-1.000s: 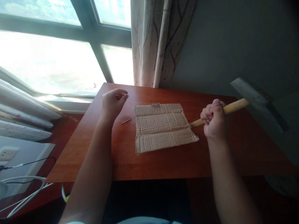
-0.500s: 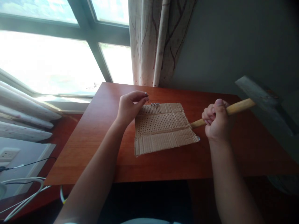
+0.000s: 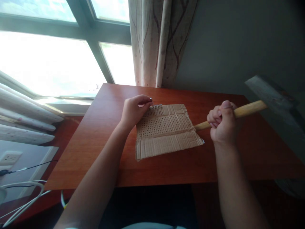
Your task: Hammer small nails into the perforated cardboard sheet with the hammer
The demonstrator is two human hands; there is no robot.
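Observation:
A flattened piece of brown cardboard (image 3: 166,143), creased and dotted with rows of small holes, lies on the wooden table. Along its far edge several small metal nails (image 3: 157,106) stand in a row. My left hand (image 3: 135,110) is closed at the cardboard's far left corner, pinching a nail (image 3: 151,99) between thumb and finger with its shiny head showing on top. My right hand (image 3: 222,124) grips a hammer (image 3: 250,108) by its wooden handle, right of the cardboard. The big metal head is raised to the right, and the handle's lower end reaches the cardboard's right edge.
The reddish wooden table (image 3: 95,152) stands against a window (image 3: 47,66) and a grey wall (image 3: 221,47). Patterned curtains (image 3: 147,47) hang behind it. At the lower left are a wall socket (image 3: 10,158) and white cables (image 3: 28,190).
My left hand has shifted slightly right and down with the nail, closer to the row. The hammer has moved a little to the right in my right hand.

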